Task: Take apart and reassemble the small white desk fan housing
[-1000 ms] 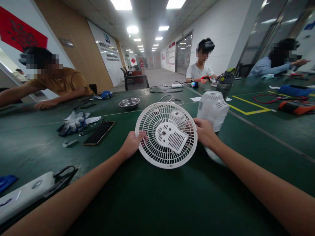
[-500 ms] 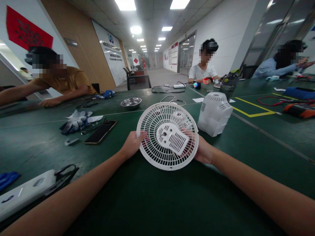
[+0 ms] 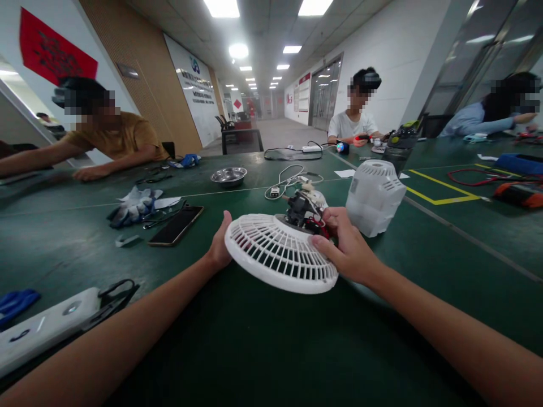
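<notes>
A round white fan grille [image 3: 271,254] is tilted above the table, its open ribs facing me. Black motor parts with red wires [image 3: 303,209] sit on its back, beside a white rounded housing [image 3: 316,196]. My right hand [image 3: 350,243] is closed around the motor end, with the thumb along the grille's edge. At the left rim, my left hand [image 3: 219,244] supports the grille with its thumb raised; its other fingers are hidden behind the rim. A white cable with a plug [image 3: 275,192] lies behind the motor.
A translucent white casing [image 3: 375,198] stands at the right, before a dark bottle [image 3: 399,148]. Leftward lie a phone [image 3: 176,226], gloves [image 3: 134,206] and a white power bank [image 3: 63,322]. A metal bowl [image 3: 229,176] sits farther back. Several people work around the green table [image 3: 263,350].
The grille has tipped from facing me to lying flatter, bringing the motor parts behind it into view. My right hand has come over the motor side; my left thumb has lifted off the rim.
</notes>
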Demonstrator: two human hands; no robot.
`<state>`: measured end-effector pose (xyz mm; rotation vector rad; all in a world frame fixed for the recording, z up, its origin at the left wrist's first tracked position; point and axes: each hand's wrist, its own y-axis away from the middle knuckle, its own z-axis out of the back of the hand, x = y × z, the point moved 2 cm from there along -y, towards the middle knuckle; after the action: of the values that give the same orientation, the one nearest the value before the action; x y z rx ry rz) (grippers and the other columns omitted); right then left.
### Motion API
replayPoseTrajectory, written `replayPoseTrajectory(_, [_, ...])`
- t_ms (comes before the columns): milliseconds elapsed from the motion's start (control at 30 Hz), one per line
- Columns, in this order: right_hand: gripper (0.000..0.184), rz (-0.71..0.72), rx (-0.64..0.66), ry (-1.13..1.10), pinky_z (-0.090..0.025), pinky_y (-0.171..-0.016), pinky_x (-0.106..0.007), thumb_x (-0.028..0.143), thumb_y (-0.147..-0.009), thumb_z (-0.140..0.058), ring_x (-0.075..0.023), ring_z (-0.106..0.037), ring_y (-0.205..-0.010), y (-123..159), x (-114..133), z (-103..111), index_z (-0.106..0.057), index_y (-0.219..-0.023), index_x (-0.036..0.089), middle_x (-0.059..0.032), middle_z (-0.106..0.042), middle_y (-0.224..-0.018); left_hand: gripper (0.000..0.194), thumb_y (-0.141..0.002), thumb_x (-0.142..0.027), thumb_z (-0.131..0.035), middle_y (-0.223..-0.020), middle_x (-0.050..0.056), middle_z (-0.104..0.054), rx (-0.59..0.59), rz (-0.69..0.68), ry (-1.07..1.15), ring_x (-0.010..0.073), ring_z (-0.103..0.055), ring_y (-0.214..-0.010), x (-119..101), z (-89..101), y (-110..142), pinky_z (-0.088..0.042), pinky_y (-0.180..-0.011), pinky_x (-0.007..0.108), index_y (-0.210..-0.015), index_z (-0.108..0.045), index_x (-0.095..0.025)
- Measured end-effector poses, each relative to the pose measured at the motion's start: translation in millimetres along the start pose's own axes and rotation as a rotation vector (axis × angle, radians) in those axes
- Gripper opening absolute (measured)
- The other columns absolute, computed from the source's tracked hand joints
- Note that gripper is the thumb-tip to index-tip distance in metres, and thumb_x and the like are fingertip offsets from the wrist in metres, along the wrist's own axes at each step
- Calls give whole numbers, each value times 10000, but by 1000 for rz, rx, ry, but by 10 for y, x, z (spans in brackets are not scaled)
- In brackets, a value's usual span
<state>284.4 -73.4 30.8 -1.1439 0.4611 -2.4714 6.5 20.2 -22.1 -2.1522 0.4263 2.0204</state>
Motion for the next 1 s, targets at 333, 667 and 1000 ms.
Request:
replayPoseTrajectory(333, [538,196,173,273,-517,-809,-457,631,-833,-652,-280,-603,-934,-52,-112,-171,-500,-1147,222,-131,-616,-1100,237,-948,-306,-563,-901,114,-754,86,240,198,200,-716,-790,-26,19,-104,-576,-822,346,-901,-710,-126])
replayPoseTrajectory(667, [335,150,-100,307,-485,-959,-487,414,-954,-503,-298,-585,-1095,-166,-388,68,-482,-1236,234,-124,-583,-1196,283,-898,-389,-660,-864,73,-755,6,87,-32,163,-690,-738,11,36,-124,-546,-739,300,-933,-732,-117])
replayPoseTrajectory(1000, [700,-88,-85,474,-426,-1060,-562,426,-874,-615,-366,-551,-1219,-285,-910,-79,-347,-1493,233,-170,-559,-1316,362,-855,-501,-644,-788,45,-731,-12,-28,-225,181,-663,-721,-35,12,-65,-512,-695,295,-849,-715,-146])
